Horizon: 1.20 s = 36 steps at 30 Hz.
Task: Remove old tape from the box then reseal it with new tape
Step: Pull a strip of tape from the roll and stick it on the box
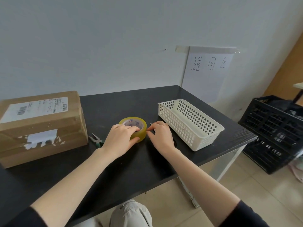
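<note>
A brown cardboard box (41, 126) stands at the left of the black table (114, 161), with a white shipping label on top and torn white label remains on its front. A yellowish roll of clear tape (139, 126) lies flat at the table's middle. My left hand (121, 138) grips the roll, fingers over its core and thumb against its side. My right hand (161, 135) rests just right of the roll, with thumb and forefinger pinched at the roll's outer edge. A small dark pointed object (151, 124) shows behind the right fingers.
Green-handled pliers (96, 140) lie between the box and my left hand. A white perforated basket (190, 123) sits on the table's right. A black crate (275, 128) stands on the floor beyond the table's right edge. A handwritten paper sign (208, 71) hangs on the wall.
</note>
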Tool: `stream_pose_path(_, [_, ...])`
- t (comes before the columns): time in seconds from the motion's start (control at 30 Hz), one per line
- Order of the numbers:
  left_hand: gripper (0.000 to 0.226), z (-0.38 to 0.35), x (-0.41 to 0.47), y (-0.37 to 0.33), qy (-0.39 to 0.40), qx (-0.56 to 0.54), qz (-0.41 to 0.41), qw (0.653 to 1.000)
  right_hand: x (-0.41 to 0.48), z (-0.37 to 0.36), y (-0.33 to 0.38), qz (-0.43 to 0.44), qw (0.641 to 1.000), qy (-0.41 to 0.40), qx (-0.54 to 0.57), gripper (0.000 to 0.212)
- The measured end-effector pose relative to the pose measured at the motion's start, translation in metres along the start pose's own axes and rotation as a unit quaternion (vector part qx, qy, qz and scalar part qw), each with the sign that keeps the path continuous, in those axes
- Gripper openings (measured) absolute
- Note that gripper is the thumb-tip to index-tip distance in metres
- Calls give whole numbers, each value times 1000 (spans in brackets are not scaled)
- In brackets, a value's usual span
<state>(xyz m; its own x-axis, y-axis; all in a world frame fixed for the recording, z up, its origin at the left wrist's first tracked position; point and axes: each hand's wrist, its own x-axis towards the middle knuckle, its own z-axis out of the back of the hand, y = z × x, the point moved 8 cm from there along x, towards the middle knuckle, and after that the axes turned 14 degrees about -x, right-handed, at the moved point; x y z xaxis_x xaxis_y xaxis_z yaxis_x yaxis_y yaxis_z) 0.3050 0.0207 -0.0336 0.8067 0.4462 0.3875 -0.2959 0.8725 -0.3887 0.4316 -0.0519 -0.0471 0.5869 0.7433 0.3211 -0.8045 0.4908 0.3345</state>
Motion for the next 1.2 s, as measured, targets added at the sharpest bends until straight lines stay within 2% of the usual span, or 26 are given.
stream_pose_path(0.37, [36,7,-1,6,18,-60,21,998,5,-1,7,53,997,48,26,9])
stream_pose_path(0.6, [34,13,3,10,38,-129,55,989,7,17,18,102,993,53,19,9])
stream_pose_path(0.83, [36,13,5,15,43,-155,89,983,4,23,24,114,992,62,-5,13])
stream_pose_path(1.07, [36,18,5,19,61,-202,101,972,9,26,8,78,989,65,103,3])
stream_pose_path(1.13, [35,18,4,22,71,-218,104,968,10,24,8,69,983,88,149,13])
stream_pose_path(1.2, [35,19,3,23,80,-231,107,964,9,25,14,87,980,96,150,26])
